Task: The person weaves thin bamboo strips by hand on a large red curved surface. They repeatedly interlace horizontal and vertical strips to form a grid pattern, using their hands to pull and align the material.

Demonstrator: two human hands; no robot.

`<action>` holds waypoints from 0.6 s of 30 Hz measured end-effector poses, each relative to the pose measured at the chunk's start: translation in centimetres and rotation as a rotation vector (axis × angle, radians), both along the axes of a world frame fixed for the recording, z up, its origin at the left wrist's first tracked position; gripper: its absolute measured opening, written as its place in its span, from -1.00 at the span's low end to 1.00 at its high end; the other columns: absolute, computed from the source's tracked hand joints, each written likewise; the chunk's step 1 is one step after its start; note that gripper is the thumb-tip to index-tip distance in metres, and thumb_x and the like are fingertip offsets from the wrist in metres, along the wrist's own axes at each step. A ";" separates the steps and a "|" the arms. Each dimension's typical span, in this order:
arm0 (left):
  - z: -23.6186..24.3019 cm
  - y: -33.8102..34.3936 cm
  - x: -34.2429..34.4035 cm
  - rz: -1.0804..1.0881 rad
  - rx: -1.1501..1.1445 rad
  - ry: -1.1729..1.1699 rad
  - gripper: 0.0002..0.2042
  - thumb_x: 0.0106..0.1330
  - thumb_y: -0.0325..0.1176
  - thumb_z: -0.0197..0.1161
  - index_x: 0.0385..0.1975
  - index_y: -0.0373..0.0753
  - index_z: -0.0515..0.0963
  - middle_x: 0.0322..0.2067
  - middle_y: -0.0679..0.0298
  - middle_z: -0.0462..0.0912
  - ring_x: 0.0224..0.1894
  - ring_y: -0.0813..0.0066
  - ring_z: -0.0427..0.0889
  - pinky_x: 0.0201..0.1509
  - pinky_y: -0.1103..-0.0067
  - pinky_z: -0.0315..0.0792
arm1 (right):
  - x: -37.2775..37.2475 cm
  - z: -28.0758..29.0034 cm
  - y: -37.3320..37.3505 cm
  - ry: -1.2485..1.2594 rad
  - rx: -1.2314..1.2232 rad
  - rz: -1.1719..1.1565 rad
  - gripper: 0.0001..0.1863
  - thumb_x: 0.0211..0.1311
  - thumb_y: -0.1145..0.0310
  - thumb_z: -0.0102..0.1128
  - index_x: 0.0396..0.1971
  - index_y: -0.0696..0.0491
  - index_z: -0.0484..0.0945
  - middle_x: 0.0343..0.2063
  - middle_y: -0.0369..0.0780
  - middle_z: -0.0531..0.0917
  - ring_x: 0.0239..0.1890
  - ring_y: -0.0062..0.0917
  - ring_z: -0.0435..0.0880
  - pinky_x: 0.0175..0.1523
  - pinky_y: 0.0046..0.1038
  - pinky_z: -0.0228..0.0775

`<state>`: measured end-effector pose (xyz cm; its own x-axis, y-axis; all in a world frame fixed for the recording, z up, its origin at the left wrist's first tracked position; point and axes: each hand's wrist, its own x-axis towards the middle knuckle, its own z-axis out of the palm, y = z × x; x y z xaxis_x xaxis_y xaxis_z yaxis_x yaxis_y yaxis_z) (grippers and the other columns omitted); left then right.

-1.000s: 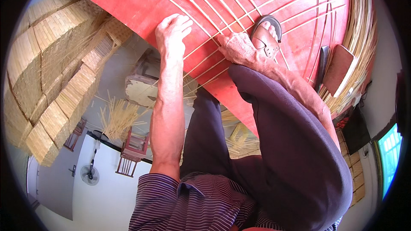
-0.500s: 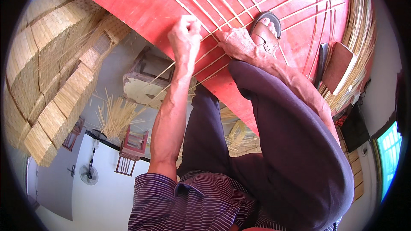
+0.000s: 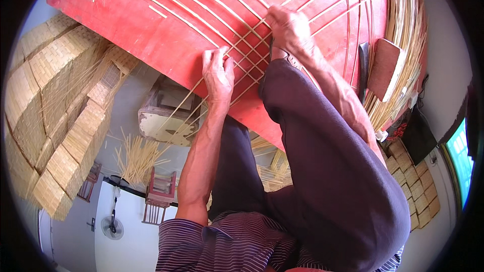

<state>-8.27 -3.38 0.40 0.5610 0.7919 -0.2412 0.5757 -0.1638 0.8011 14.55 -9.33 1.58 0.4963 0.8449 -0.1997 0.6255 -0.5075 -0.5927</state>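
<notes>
Thin pale bamboo strips (image 3: 246,50) cross each other in an open lattice on a red board (image 3: 166,30). My left hand (image 3: 218,78) is at the lattice's left edge, its fingers curled on a slanting strip whose tail runs down past my wrist. At the lattice's far right side my right hand (image 3: 292,32) is closed, fingertips pinching a strip at a crossing. Exactly how the fingertips grip is partly hidden. My sandalled foot (image 3: 282,56) rests on the board beside the strips, mostly covered by my right hand and raised knee.
A brick-like block (image 3: 386,70) and a dark blade-like tool (image 3: 363,70) lie at right, beside a long bundle of strips (image 3: 403,15). Woven baskets (image 3: 60,85) are stacked at left. A worn stool (image 3: 169,116) and loose strips (image 3: 136,158) are below the board's edge.
My right hand has moved away from me, up along the lattice, and now covers most of my foot. My left hand has come down to the lattice's edge. The view has shifted slightly.
</notes>
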 end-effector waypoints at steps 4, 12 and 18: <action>-0.4 -0.7 0.0 0.054 -0.043 -0.037 -0.71 0.19 -0.57 0.26 -0.07 -0.25 0.57 -0.25 0.07 0.48 -0.25 0.16 0.56 -0.14 0.32 0.49 | 3.5 -1.6 0.3 -0.051 0.138 -0.014 -0.88 0.19 0.33 0.25 -0.36 0.05 0.60 -0.45 -0.12 0.61 -0.29 -0.16 0.65 -0.20 -0.21 0.50; -0.4 -0.6 -0.1 0.028 -0.025 -0.002 -0.73 0.21 -0.58 0.24 -0.07 -0.28 0.57 -0.23 0.05 0.47 -0.22 0.12 0.56 -0.13 0.32 0.49 | 1.9 -0.6 0.8 -0.085 0.050 0.134 -0.88 0.19 0.32 0.24 -0.37 0.05 0.57 -0.41 -0.12 0.61 -0.28 -0.14 0.65 -0.22 -0.18 0.53; 0.0 -0.5 0.1 0.015 -0.015 0.014 -0.71 0.21 -0.58 0.25 -0.06 -0.28 0.56 -0.22 0.03 0.47 -0.19 0.09 0.55 -0.10 0.29 0.48 | 0.6 -2.9 1.3 -0.149 -0.047 0.320 -0.91 0.01 0.47 0.15 -0.44 0.11 0.50 -0.45 -0.03 0.64 -0.35 -0.04 0.67 -0.25 -0.11 0.52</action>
